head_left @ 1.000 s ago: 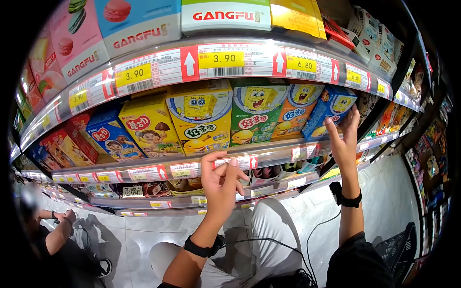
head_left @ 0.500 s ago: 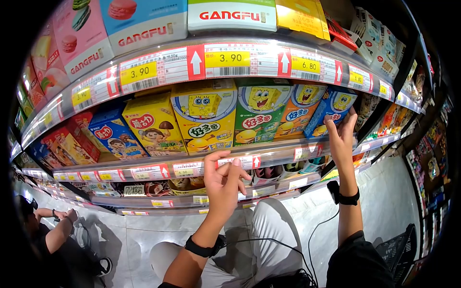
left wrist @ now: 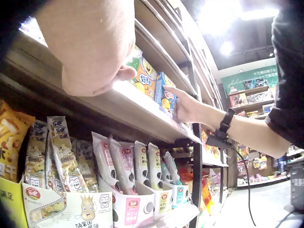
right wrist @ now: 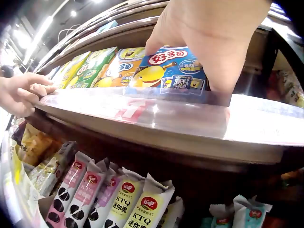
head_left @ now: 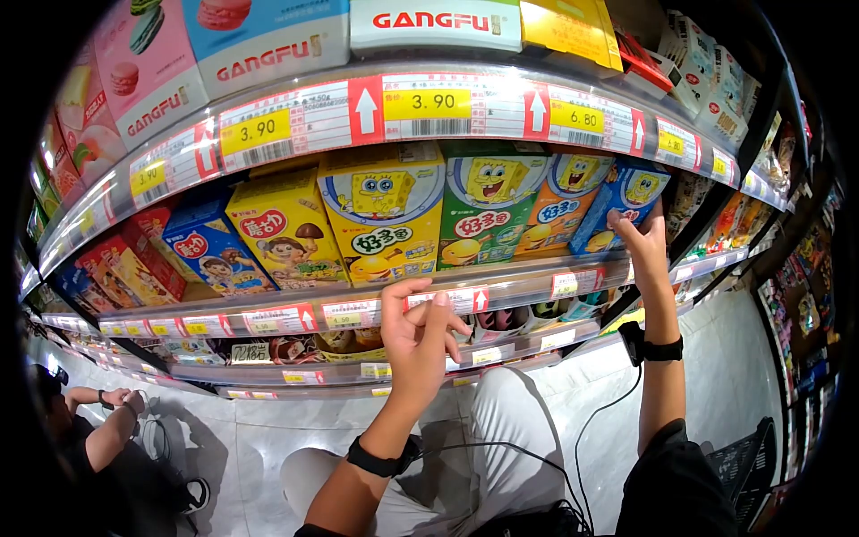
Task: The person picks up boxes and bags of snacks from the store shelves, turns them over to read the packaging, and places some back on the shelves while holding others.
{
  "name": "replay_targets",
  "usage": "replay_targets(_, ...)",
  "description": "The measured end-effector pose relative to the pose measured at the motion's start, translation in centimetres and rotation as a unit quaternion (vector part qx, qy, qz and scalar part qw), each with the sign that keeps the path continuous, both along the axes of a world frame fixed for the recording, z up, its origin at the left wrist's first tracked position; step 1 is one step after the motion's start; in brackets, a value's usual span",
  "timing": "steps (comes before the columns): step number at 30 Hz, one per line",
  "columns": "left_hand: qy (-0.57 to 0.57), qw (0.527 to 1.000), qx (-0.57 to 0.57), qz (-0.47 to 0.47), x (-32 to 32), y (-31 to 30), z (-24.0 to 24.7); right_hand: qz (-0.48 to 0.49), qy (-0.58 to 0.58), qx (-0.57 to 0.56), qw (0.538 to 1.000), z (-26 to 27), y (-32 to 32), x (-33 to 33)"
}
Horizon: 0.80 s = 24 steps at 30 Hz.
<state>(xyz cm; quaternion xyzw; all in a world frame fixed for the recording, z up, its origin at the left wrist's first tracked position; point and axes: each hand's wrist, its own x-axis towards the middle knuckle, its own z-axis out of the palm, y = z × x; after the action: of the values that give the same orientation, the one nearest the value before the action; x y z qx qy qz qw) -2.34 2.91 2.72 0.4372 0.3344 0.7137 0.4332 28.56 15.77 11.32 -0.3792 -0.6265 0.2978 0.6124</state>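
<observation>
A blue snack box [head_left: 619, 208] with a cartoon sponge on it stands at the right end of a row on the middle shelf. My right hand [head_left: 646, 246] grips this box, the thumb on its front and the fingers along its right side. In the right wrist view the box [right wrist: 170, 71] sits right behind the clear shelf lip, between thumb and fingers. Loosely curled and holding nothing, my left hand [head_left: 419, 336] is at the shelf's front edge, below the yellow snack box [head_left: 383, 215]. An orange snack box [head_left: 555, 210] and a green one [head_left: 488, 206] stand left of the blue box.
Above runs another shelf with price labels [head_left: 428, 103] along its edge. Wrapped biscuit packs [right wrist: 147, 204] stand in cartons on the shelf below. A black basket [head_left: 744, 465] is on the floor at right. Another person [head_left: 98, 438] sits low at left. A cable [head_left: 582, 438] hangs from my right wrist.
The fingers of my right hand have gone further round the right side of the blue box. My left hand stays at the shelf edge. The head view has shifted slightly.
</observation>
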Motion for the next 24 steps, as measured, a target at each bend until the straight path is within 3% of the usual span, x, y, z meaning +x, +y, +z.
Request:
replay_targets(9, 0.0, 1.0, -0.014, 0.009, 0.2, -0.1, 0.4, -0.029, -0.006, -0.011, 0.999, -0.6, 0.5, 0.5)
replay_targets(16, -0.003, 1.0, -0.018, 0.013, 0.2, -0.1, 0.3, 0.001, -0.02, -0.02, 1.0, -0.6, 0.5, 1.4)
replay_targets(23, -0.01, 1.0, -0.02, 0.016, 0.3, -0.1, 0.3, -0.075, 0.02, 0.153, 0.985, 0.7, -2.4, -0.8)
replay_targets(24, -0.008, 1.0, -0.019, 0.014, 0.3, -0.1, 0.3, -0.151, -0.05, 0.207, 0.965, 0.7, -3.0, -1.1)
